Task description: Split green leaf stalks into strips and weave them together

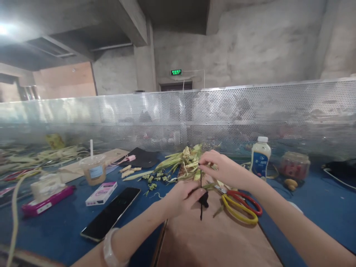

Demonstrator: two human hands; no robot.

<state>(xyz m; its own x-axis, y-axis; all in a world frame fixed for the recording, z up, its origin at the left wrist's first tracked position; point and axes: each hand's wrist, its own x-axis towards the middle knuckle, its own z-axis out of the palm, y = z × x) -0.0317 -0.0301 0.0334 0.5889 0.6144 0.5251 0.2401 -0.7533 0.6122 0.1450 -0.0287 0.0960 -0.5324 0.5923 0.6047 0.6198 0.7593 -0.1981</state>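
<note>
My left hand is closed around a small black piece, which looks like yarn or knitted work; the fingers hide part of it. A black strand hangs below that hand. Higher up, my right hand pinches the upper end of the strand, which runs taut and upright between both hands. Just to the right, scissors with one yellow and one red handle lie on a brown board, blades partly under my right arm. Behind my hands is a heap of pale green husks or leaves.
To the left are a black phone, a pink-white box, a tissue pack and a drink cup with a straw. At right stand a bottle and a jar. A perforated metal screen closes the table's back.
</note>
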